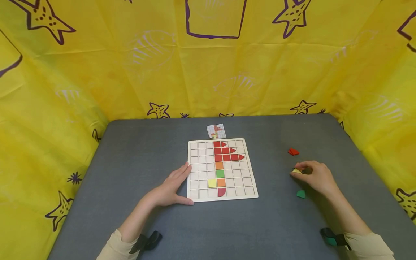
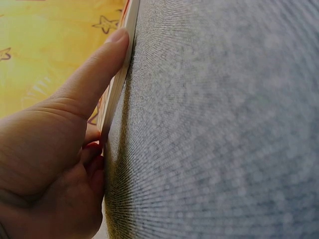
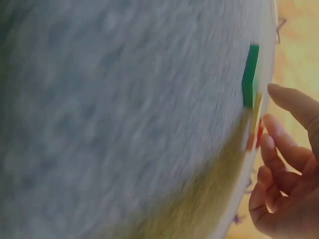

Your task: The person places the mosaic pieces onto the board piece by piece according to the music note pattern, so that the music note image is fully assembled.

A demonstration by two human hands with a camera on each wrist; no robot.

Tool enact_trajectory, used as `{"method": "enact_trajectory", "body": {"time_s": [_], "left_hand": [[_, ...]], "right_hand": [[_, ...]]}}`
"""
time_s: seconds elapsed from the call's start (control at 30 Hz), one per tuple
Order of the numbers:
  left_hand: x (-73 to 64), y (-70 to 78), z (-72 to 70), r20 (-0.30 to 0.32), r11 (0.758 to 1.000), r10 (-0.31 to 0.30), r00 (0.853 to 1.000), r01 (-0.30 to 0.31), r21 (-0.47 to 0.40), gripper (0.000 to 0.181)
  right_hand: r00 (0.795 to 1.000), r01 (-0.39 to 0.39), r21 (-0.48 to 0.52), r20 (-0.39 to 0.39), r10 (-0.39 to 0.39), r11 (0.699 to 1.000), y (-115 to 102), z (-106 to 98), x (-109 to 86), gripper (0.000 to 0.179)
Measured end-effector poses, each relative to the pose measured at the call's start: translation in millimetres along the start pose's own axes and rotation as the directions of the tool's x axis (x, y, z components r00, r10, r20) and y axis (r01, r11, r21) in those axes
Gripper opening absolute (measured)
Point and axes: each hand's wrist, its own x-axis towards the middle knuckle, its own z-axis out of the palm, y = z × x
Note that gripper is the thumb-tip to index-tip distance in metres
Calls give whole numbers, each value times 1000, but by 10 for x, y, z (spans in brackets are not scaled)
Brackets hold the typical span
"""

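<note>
A white grid board point(image 1: 199, 151) bears red squares and triangles, orange point(image 1: 219, 165), green point(image 1: 220, 174) and yellow point(image 1: 212, 183) squares, and a dark red rounded piece point(image 1: 221, 192). My left hand point(image 1: 170, 186) rests at its left edge, fingers extended, thumb point(image 2: 102, 69) at the near corner. To the right, my right hand point(image 1: 316, 176) is over a small yellow piece point(image 1: 297, 171), thumb and index finger on either side of it. In the right wrist view the yellow piece point(image 3: 255, 114) lies on the table, with a gap between thumb and index fingertips.
Red pieces point(image 1: 293, 152) lie beyond my right hand, and a green piece point(image 1: 300, 194) lies nearer than it. Behind the board is a small pattern card point(image 1: 216, 131). A yellow printed cloth point(image 1: 208, 72) rises behind the grey table point(image 1: 146, 144) and along both sides.
</note>
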Motion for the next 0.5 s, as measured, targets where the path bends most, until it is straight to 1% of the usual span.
{"method": "enact_trajectory", "body": {"time_s": [0.1,0.2,0.37,0.5], "left_hand": [[-1,5,1,-3,1000,2,1000,-2,0,115],[-1,9,2,-4,1000,4,1000,-4,2,115],[2,8,3,-5,1000,8,1000,-8,7,115],[-1,8,1,-4,1000,11,1000,-11,5,115]], "right_hand": [[1000,-8,-34,-17,7,999,74,-39,-32,35],[1000,-23,-61,-15,22,998,110,-51,-52,37],[999,-43,-85,1,43,995,116,-58,-80,41],[999,-31,-95,-15,30,995,109,-46,-94,39]]}}
